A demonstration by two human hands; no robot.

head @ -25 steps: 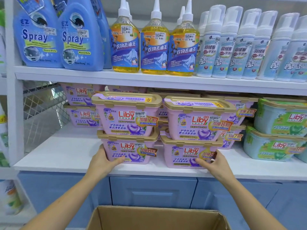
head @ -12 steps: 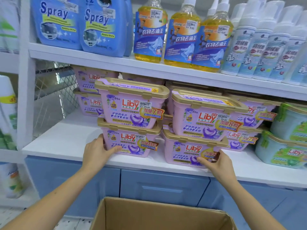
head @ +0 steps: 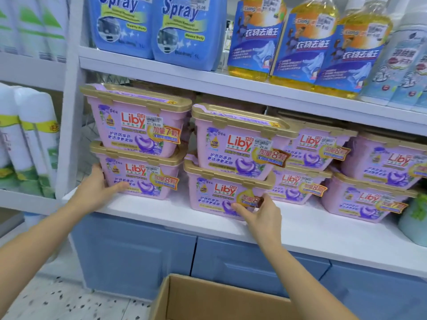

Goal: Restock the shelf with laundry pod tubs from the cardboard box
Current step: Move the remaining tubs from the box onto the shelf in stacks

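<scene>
Pink Liby laundry pod tubs with gold lids stand two high on the white shelf (head: 323,229). My left hand (head: 97,188) clasps the left side of the lower left tub (head: 143,174), thumb across its front; another tub (head: 131,125) rests on top. My right hand (head: 261,215) holds the front right corner of the lower right tub (head: 215,192), which also carries a tub (head: 233,146). The two front stacks stand apart by a narrow gap. The open cardboard box (head: 208,301) sits below, its inside hidden.
More pink tub stacks (head: 381,181) fill the shelf to the right, with a green tub (head: 413,222) at the edge. Blue spray jugs (head: 180,31) and yellow bottles (head: 254,42) stand on the shelf above. A white upright post (head: 69,135) bounds the left. Blue cabinet doors lie below.
Both hands have stayed on the lower tubs while the two front stacks slid left toward the post. The view has moved closer and swung to the right.
</scene>
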